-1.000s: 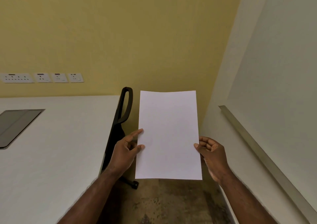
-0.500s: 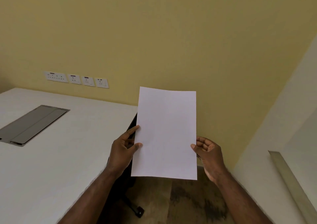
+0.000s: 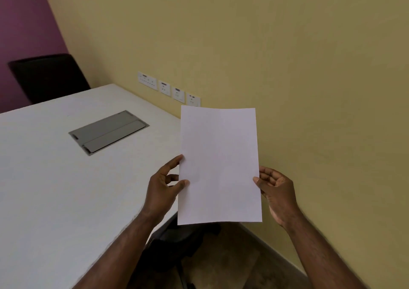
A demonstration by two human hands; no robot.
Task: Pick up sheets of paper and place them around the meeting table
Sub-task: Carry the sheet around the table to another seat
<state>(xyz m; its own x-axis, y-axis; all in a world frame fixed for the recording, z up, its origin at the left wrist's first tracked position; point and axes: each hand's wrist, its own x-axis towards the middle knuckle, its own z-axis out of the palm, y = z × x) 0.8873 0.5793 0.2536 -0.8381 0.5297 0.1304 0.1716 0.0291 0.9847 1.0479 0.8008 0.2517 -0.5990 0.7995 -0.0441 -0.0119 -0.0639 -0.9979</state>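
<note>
Over the last second the view has swung left: the table (image 3: 66, 189) now fills the left half of the picture, its grey hatch (image 3: 108, 132) has come well into sight, and a dark chair (image 3: 48, 76) shows beyond the table's far end where only wall was seen before. The paper (image 3: 219, 167) has kept its place between the hands throughout, upright and facing the person, off the table and just past its right edge. The left hand (image 3: 162, 191) pinches the paper's left side, thumb on the front and fingers behind; the right hand (image 3: 276, 191) holds the right side the same way, so both are closed on it. This turn suggests the person is squaring up to the table to lay the sheet down, a step not yet done. The table's right edge runs under the left forearm and ends near the sockets (image 3: 169, 89) on the wall, with a second chair (image 3: 177, 244) tucked below it. Between that edge and the hatch the tabletop is bare, giving easy room for the sheet; the gap between table and wall is narrow.
</note>
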